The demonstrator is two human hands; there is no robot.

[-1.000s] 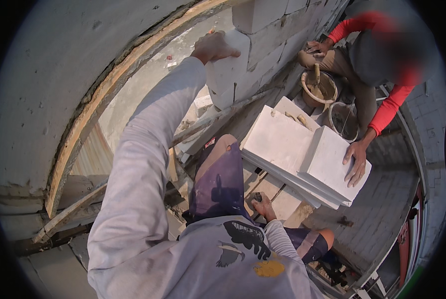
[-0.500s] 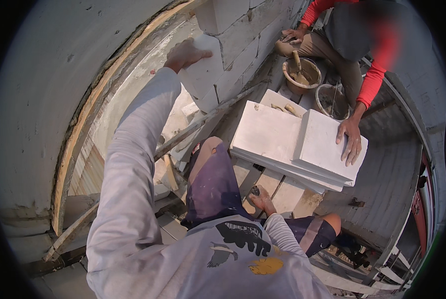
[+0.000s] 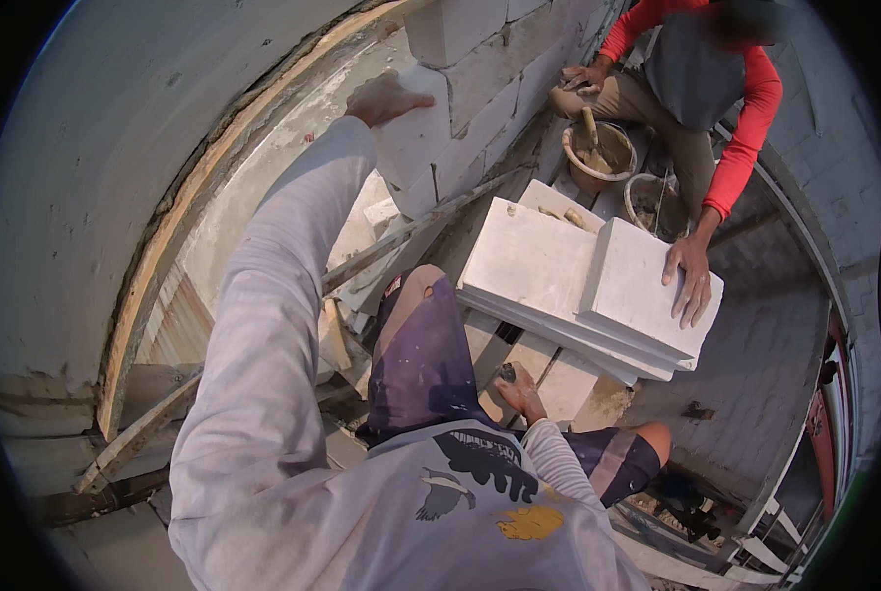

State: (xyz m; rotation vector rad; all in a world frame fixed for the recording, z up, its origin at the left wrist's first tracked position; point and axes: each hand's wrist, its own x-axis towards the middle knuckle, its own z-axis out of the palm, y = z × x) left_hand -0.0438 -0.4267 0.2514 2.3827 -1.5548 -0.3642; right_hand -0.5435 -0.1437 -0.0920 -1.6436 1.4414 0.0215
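Observation:
My left hand (image 3: 383,98) reaches up to a white block (image 3: 413,138) at the open end of the block wall, its fingers gripping the edge. My right hand (image 3: 517,392) is low beside my knee, closed on a small dark object (image 3: 507,373) that I cannot make out. Just beyond it lie stacked white blocks (image 3: 524,256). A co-worker's hand (image 3: 687,276) rests on the top block (image 3: 638,291) of that stack, and their other hand (image 3: 583,79) is by their knee.
Two mortar buckets (image 3: 578,167) (image 3: 634,217), one with a tool handle, stand by the seated co-worker (image 3: 692,89). A curved timber edge (image 3: 176,209) frames the opening at left. A timber rail (image 3: 475,192) runs below the wall, above a plank platform (image 3: 564,389).
The whole view has shifted as the head moved, so the wall and stack sit further left. My hands keep their places on the block and dark object. The co-worker's hand stays on the stack.

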